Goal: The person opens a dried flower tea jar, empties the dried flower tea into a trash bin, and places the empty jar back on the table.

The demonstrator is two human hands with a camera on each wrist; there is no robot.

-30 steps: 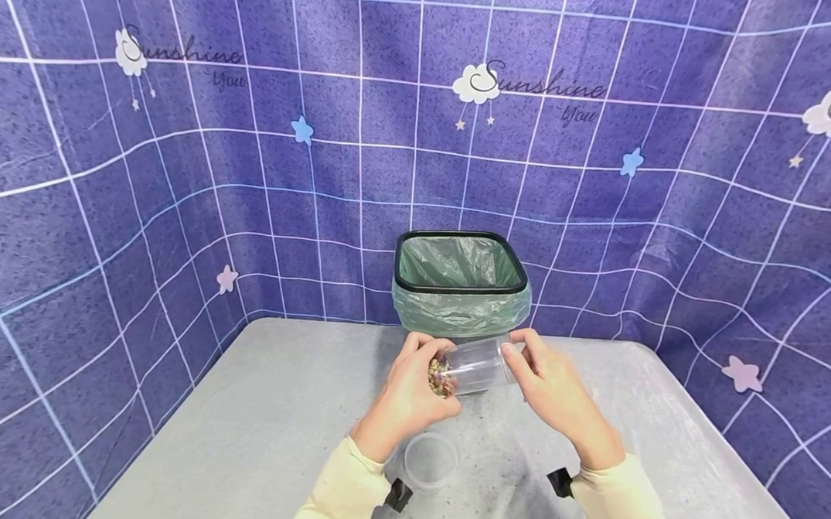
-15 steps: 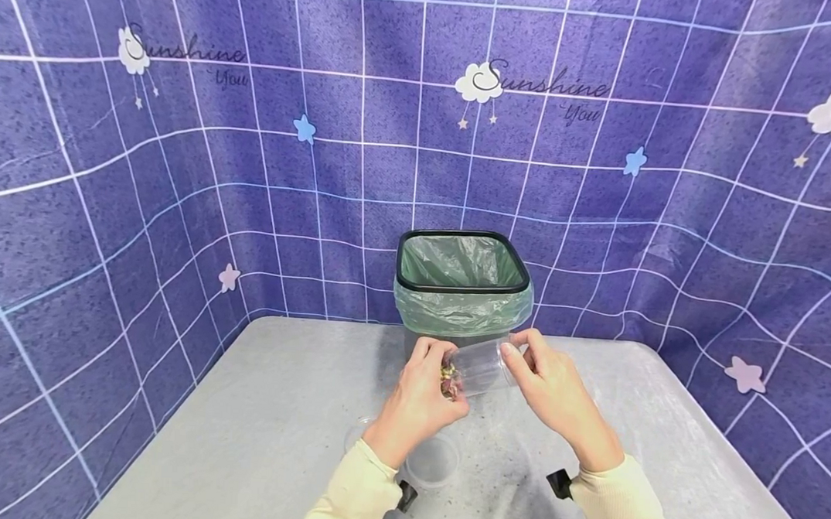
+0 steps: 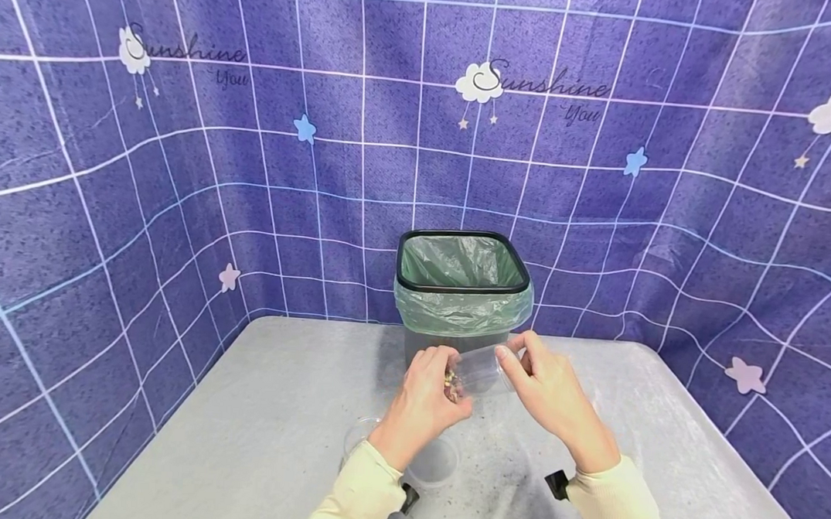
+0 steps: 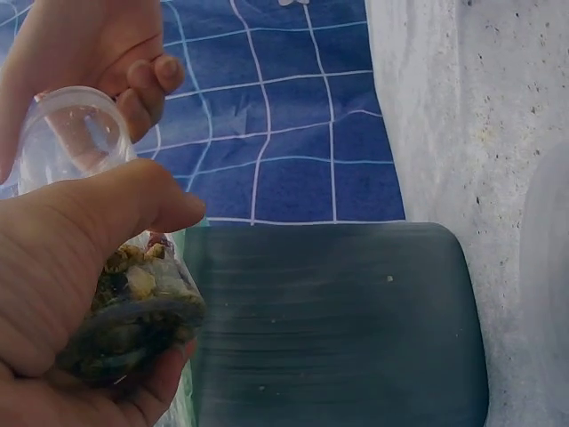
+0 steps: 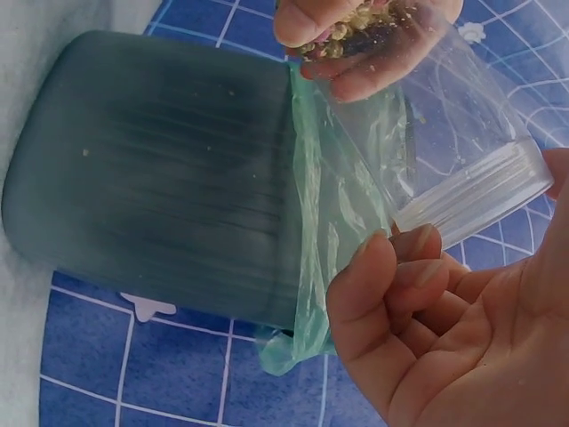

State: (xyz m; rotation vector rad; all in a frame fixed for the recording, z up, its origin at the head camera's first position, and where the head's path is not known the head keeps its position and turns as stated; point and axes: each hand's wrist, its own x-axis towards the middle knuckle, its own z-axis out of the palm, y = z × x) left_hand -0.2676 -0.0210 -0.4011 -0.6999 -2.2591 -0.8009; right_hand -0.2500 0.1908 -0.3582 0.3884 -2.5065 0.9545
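A clear plastic jar (image 3: 479, 368) lies tilted between my two hands, over the tabletop in front of the bin. My left hand (image 3: 420, 395) grips its base end, thumb on one side and fingers on the other. Inside that end, dried flower-like pieces (image 4: 138, 277) in yellow, pink and dark tones are heaped. My right hand (image 3: 554, 393) holds the jar's mouth end at the rim, its other fingers curled in the right wrist view. The jar's mouth points up and to the right.
Behind the jar stands a dark grey bin (image 4: 338, 329) with a black rim and a green liner bag (image 3: 465, 314). A clear round lid (image 3: 434, 462) lies near my left wrist, with another clear round piece (image 3: 358, 429) partly behind the sleeve. Dark specks dot the table.
My left hand has shifted slightly right with the jar's base, and the dried pieces have moved inside. The clear round piece by my left sleeve is more exposed. The right hand has barely moved.
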